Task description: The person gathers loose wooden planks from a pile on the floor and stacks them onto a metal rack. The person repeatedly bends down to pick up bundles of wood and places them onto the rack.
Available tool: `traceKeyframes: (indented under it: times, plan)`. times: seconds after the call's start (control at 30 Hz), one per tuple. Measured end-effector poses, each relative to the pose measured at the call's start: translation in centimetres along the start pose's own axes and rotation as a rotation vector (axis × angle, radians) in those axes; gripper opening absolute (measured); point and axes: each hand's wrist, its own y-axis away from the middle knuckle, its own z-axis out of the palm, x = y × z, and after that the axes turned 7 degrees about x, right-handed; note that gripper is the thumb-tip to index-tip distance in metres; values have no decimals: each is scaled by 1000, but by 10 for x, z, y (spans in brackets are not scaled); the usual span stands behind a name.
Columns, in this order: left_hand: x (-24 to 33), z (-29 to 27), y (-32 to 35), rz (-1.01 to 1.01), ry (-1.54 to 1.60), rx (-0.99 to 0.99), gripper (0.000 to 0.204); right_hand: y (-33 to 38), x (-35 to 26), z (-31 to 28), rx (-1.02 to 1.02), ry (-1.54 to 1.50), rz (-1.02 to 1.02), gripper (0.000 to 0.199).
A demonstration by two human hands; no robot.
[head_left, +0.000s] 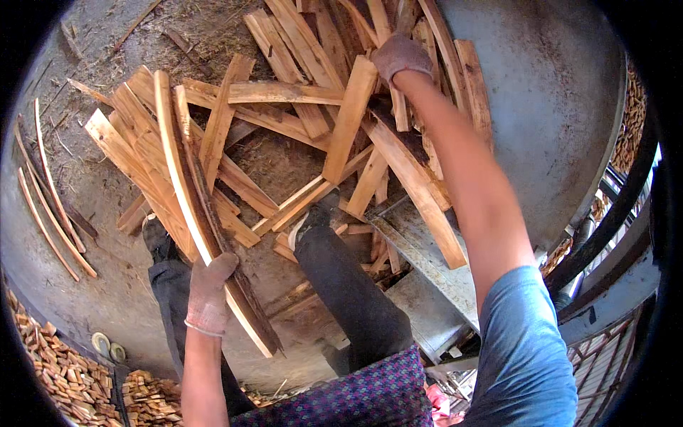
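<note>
My left hand [211,285], in a pale work glove, is closed around the lower part of a long pale wooden slat [176,160] and a dark bark-edged strip [235,281] lying along it. Both stand tilted, their far ends over the slats on the left. My right arm reaches far forward, and my gloved right hand [402,57] is closed on a wooden slat [406,16] at the back of the pile; its fingertips are hidden. Around and below it lie several loose slats [351,121], crossing at many angles.
A grey metal sheet [548,85] stands at the right, with a metal ledge [427,249] nearer me. Thin offcut strips [53,188] lie at the left. Stacked wood pieces [60,370] fill the lower left. My dark-trousered leg [348,292] is beside the slats.
</note>
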Motion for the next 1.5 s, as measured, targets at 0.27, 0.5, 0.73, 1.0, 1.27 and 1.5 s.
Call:
traceKeyframes:
  times: [0.27,0.5,0.73,1.0,1.27,1.5]
  plan:
    - [30,38,15,144,32,89,23,137,-55,-54,-52,-143,-185,43]
    - [45,31,-1,178,396,-124,49,269,-193,-62,-129,-497,-497,39]
    - [48,-99,1,41,223,-47,38,323,-244,-54,-619,-846,-629,76]
    - [72,-153,27,40,142,185,46,255,-123,33,-39,-337,-524,90]
    - [139,-309,-7,237,-287,447,47,227,-21,89,-466,239,-556,56]
    - [154,-470,-60,383,-657,678,64,263,-92,31,-592,-326,-346,54]
